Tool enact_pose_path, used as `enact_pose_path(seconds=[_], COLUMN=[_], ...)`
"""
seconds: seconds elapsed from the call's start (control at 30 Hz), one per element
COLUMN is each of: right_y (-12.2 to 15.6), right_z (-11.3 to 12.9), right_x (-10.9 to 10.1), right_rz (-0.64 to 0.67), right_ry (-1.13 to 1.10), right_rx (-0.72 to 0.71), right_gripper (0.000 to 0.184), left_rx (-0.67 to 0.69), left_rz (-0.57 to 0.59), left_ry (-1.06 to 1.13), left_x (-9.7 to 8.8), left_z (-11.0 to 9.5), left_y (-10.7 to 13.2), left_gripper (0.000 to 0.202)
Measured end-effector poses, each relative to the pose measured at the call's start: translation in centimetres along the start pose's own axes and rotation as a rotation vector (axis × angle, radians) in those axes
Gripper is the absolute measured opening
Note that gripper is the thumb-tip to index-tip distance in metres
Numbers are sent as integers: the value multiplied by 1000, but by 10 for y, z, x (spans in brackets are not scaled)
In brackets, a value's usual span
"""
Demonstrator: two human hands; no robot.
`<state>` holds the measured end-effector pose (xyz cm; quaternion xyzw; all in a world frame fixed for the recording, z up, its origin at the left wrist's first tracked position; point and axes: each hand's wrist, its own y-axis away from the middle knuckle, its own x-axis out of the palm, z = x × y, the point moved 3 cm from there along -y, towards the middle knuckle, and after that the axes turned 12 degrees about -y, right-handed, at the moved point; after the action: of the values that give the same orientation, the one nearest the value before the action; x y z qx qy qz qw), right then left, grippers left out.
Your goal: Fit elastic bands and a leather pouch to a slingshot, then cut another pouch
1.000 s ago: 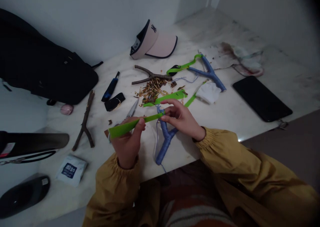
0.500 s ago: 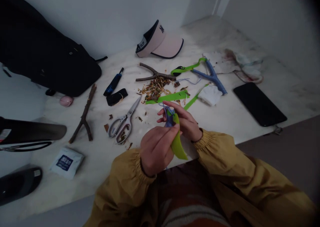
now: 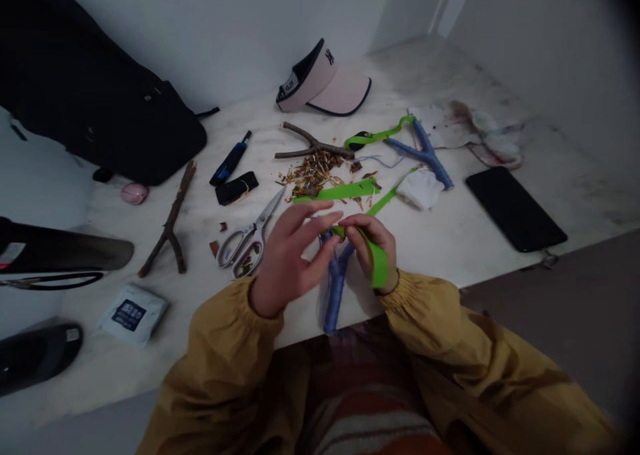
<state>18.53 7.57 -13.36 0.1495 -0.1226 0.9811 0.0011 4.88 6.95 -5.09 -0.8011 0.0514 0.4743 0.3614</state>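
While a forked blue stick [image 3: 334, 298] stretches toward the near edge of the table [image 3: 430, 258], the right hand [image 3: 374, 243] pinches a green band [image 3: 380, 267] at its top; the left hand [image 3: 293, 261] curves its fingers there, their grip hard to tell. Scissors [image 3: 257, 231] lie left; shavings [image 3: 320, 169] and a visor [image 3: 346, 92] sit beyond.

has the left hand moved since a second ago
Yes, to the right: the left hand was over the handles of the scissors, partly hiding them; now it sits right of those handles.
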Motion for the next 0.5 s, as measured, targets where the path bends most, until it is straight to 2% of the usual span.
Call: enact_pose_path(seconds=[0.07,0.17,0.37,0.5], right_y=[1,2,2,2], right_z=[1,2,9,20], right_x=[-1,-3,-8,-12], right_rz=[-40,-55,-81,-69], right_ry=[-47,-97,-99,-95], right_rx=[12,33,53,27], right_gripper=[19,15,16,15], left_rx=[-22,40,26,-13], left_rz=[129,270,314,328], left_ry=[133,279,375,349], left_x=[1,7,13,8], left_z=[15,25,21,11], left_y=[-8,-16,-24,-26], left_gripper=[34,40,14,7])
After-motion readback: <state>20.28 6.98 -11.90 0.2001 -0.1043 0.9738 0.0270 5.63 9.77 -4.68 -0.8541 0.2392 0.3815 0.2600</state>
